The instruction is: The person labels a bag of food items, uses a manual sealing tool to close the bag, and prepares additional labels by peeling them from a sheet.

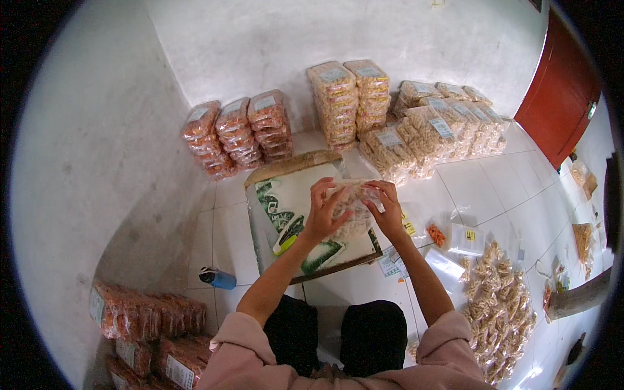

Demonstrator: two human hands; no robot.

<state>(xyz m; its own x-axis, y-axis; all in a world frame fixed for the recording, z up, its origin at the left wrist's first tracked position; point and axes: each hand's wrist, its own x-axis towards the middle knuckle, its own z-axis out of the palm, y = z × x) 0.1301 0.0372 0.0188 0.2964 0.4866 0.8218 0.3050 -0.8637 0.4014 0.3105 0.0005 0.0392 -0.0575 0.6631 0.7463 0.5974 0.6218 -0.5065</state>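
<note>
Between my two hands is a clear plastic bag (352,217) filled with pale snack pieces, held above a low table (312,195). My left hand (325,212) grips its left side, fingers bent over the upper edge. On the right side, my right hand (385,207) pinches the bag near its top. The bag's loose clear plastic (360,165) spreads beyond my fingers. On the tabletop, which bears a green and white print, scissors with a lime-green and white handle (285,243) lie left of my left forearm.
Stacked bags of orange snacks (263,122) and pale snacks (434,126) line the back wall. More orange packs (146,312) are piled at lower left. A blue bottle (218,278) lies on the tiles. At right are empty plastic bags (443,265) and many small snack packets (499,317).
</note>
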